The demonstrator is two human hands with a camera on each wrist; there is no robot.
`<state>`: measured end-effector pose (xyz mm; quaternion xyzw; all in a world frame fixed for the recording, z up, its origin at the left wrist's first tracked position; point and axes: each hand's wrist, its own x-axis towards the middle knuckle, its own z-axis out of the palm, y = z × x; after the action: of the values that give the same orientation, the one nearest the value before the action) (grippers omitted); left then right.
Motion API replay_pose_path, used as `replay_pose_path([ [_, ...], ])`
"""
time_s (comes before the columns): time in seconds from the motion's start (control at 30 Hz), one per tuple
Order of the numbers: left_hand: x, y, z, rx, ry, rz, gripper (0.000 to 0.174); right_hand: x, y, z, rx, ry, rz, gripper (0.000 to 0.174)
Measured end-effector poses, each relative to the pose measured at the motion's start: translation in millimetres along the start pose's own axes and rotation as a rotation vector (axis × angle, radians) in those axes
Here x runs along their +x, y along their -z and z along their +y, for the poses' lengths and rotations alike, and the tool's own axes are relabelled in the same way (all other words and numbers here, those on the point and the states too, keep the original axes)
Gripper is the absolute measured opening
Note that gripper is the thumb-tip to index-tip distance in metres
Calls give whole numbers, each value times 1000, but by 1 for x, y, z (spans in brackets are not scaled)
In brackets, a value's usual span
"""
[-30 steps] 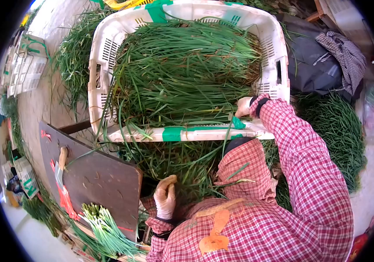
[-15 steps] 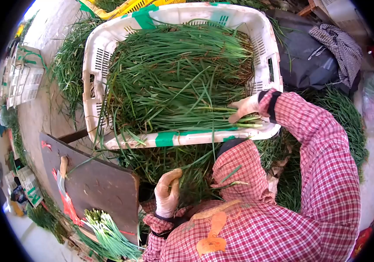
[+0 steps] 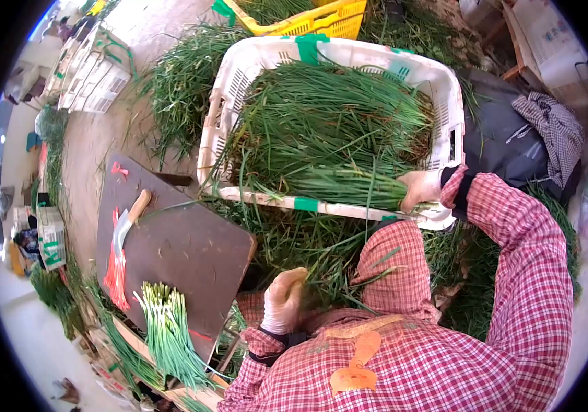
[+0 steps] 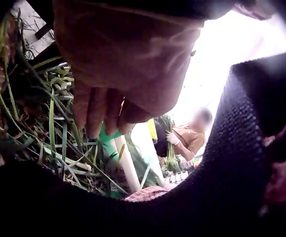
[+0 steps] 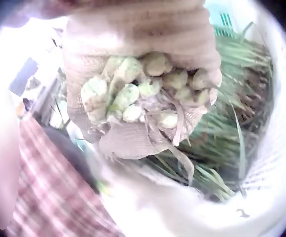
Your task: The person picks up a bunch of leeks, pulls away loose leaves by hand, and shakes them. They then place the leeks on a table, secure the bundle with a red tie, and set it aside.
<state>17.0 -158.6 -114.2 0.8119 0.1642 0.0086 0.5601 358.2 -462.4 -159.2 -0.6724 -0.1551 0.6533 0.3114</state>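
Note:
A white slatted crate [image 3: 213,130] holds long chive-like greens [image 3: 335,117] laid side by side. At its near right corner my gloved right hand [image 3: 421,190] grips a bunch of these greens [image 3: 349,185], their leaves trailing left over the pile. In the right wrist view the pale stalk ends [image 5: 128,94] fill the curled fist. My gloved left hand [image 3: 284,302] hangs bent in front of my body, over loose leaves. The left wrist view shows its fingers [image 4: 96,108] loosely bent downward, holding nothing.
On the left, a dark board [image 3: 177,233] bears a knife [image 3: 129,223], red ties [image 3: 117,271] and another bunch with pale bases [image 3: 170,329]. A yellow crate [image 3: 335,20] stands behind. Heaped greens [image 3: 184,82] lie around; dark sheeting [image 3: 500,137] is at right.
My right hand has gone from reaching at the crate's near edge to gripping a bunch there, and has moved toward the corner. The left hand keeps nearly the same pose. The whole view has shifted.

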Motion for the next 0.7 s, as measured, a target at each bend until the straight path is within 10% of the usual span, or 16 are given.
replay_pose_path([
  [0.3, -47, 14, 3, -85, -128, 99, 21, -84, -53, -194, 37, 154, 259, 44],
  [0.4, -66, 23, 15, -47, -152, 84, 23, -30, -49, -193, -656, 77, 432, 38],
  [0.47, -83, 33, 13, 0, -202, 118, 22, -42, -50, -216, -373, 284, 328, 43],
  [0.53, -107, 38, 9, -74, -140, 151, 22, -66, -73, -250, -100, 68, 363, 45],
  [0.63, -120, 55, 4, -92, -115, 139, 22, -86, -71, -262, -427, 138, 513, 51],
  [0.7, -127, 64, 3, -69, -169, 123, 23, -122, -96, -276, -217, 477, 424, 67],
])
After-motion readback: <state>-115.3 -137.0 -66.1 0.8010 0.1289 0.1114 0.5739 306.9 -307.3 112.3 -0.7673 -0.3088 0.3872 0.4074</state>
